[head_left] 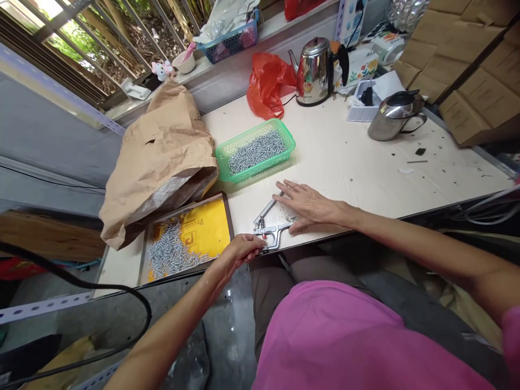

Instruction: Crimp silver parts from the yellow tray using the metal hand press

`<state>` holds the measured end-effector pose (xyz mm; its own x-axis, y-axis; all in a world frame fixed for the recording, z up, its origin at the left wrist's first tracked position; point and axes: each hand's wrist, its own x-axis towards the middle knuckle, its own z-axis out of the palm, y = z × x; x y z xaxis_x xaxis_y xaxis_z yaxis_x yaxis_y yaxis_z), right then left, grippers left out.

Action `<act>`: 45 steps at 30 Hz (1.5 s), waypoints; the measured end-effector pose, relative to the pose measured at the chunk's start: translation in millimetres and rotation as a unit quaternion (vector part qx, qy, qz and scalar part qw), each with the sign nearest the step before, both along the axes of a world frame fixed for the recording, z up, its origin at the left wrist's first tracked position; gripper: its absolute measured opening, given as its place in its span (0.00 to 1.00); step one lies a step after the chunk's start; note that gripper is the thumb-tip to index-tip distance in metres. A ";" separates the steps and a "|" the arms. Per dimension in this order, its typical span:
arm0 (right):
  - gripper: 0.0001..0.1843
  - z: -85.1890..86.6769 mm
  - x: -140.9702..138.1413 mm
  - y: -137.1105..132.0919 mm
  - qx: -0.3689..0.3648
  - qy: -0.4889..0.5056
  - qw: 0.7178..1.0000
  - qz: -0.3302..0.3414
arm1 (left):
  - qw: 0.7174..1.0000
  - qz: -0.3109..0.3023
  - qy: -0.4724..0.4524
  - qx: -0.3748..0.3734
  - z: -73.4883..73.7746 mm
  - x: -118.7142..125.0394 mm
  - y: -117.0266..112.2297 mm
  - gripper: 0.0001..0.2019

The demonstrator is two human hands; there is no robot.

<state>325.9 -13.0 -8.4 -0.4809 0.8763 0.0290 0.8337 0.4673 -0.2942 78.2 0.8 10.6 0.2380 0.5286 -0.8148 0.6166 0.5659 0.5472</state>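
Observation:
A small silver hand-lever tool (277, 233) with a coiled spring lies at the table's front edge. My left hand (245, 248) is closed in a pinch at its near left end, close to a small red part; what the fingertips hold is too small to name. My right hand (306, 206) spreads over the tool's right side, fingertips at the raised lever arm (268, 208) and thumb by the lower frame. Left of my left hand, a shallow tray (228, 216) with a yellow lining holds many small metal pieces. More such pieces fill a green basket (290, 142) beyond the tool.
A large brown paper bag (158, 141) slumps at the tray's back. Farther off stand a red plastic bag (266, 81), a steel kettle (314, 70), a metal jug (392, 119) and a white basket (359, 112). Cardboard boxes (467, 65) rise at right.

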 end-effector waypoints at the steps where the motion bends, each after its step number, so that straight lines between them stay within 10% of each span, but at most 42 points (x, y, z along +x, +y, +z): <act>1: 0.58 -0.1 1.7 7.5 -0.012 -0.013 1.000 0.014 | 1.000 -0.002 0.001 -0.002 -0.2 -0.1 0.4 0.15; 12: 0.43 8.1 -1.5 16.5 -0.018 -0.074 0.995 0.064 | 0.999 -0.031 0.022 0.001 1.6 1.7 1.0 0.16; 15: 0.33 13.6 -2.6 6.8 -0.027 -0.066 0.996 0.047 | 0.985 -0.086 0.098 0.110 6.7 0.9 -6.1 0.13; 21: 0.21 9.9 -7.5 -8.8 -0.008 -0.009 0.999 0.052 | 0.808 -0.256 0.145 0.510 1.8 15.8 -15.0 0.13; 26: 0.36 0.3 0.7 -14.3 -0.014 0.015 1.000 0.015 | 0.719 -0.399 0.093 0.562 -14.1 44.4 4.0 0.34; 34: 0.25 14.4 11.7 -18.1 -0.071 -0.048 0.996 -0.022 | 0.683 -0.469 0.119 0.548 -9.7 63.7 18.3 0.27; 45: 0.09 2.1 11.6 -3.7 -0.052 -0.031 0.998 0.015 | 0.727 -0.412 0.083 0.543 -19.9 71.7 22.6 0.08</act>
<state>337.5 -16.8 -6.2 -0.5058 0.8578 -0.0916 0.8373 0.4626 -0.2914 149.9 23.5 -9.3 0.7840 0.6159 -0.0775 0.6105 -0.7425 0.2757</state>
